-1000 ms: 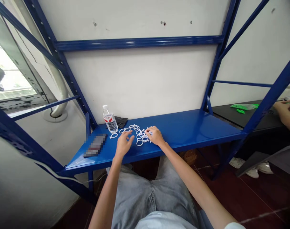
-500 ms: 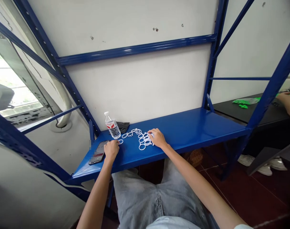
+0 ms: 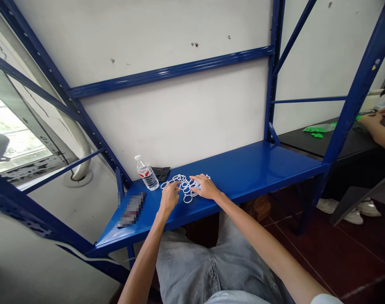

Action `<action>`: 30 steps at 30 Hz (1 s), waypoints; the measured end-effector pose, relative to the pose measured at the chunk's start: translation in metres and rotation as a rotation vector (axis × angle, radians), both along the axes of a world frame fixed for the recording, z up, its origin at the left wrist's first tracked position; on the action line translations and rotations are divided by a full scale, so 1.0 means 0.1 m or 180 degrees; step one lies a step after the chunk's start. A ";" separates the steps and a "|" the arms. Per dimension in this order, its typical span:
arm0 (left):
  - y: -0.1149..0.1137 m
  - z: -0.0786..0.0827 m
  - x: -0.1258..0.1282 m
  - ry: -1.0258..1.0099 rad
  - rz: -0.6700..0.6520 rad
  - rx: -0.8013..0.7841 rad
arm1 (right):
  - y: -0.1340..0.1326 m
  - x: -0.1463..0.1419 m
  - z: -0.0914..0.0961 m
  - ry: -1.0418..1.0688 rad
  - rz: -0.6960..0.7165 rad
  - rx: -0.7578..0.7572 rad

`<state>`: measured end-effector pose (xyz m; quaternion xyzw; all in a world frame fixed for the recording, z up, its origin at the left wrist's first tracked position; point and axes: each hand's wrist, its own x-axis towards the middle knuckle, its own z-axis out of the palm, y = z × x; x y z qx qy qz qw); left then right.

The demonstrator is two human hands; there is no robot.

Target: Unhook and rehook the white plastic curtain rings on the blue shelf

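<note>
A loose cluster of white plastic rings [image 3: 186,186] lies on the blue metal shelf [image 3: 243,173]. My right hand [image 3: 207,187] rests on the cluster's right side, its fingers spread and extended over the rings. My left hand [image 3: 169,198] reaches in from the near side, its fingertips at the cluster's left end; I cannot tell whether they hold a ring. Left of the rings stand a clear water bottle [image 3: 146,177] with a red label and a flat black pouch [image 3: 161,173]. A blurred phone [image 3: 131,209] lies near the shelf's front edge, left of my left hand.
Blue steel uprights [image 3: 353,101] frame the shelf against a white wall [image 3: 180,118]. To the right, a co-worker's hands [image 3: 372,119] are over a black table [image 3: 344,141] with green pieces [image 3: 315,130]. A window [image 3: 12,139] is at the left, and white shoes [image 3: 341,211] are on the red floor.
My left hand has moved right, from beside the phone to the rings' left end. My right hand remains on the rings. The whole view has shifted slightly.
</note>
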<state>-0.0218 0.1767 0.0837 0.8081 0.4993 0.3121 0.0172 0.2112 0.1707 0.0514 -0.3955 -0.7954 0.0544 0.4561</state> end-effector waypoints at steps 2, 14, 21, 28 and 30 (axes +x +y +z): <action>-0.02 0.00 0.09 -0.0019 -0.0177 -0.0023 | 0.01 0.00 -0.01 -0.0111 0.0092 0.0021; 0.65 -0.06 -0.37 0.0258 0.0535 -0.0205 | 0.03 -0.02 -0.02 -0.0061 -0.0209 -0.0005; 0.77 -0.22 -0.71 0.1123 0.1017 -0.0787 | 0.06 -0.03 -0.04 -0.0054 -0.0261 -0.0011; 0.64 -0.17 -0.84 0.1155 0.1136 -0.0640 | 0.04 -0.04 -0.01 0.0019 -0.0265 0.0004; 0.58 -0.09 -0.88 0.1068 0.1296 -0.0785 | 0.02 -0.04 0.01 0.0007 -0.0259 -0.0048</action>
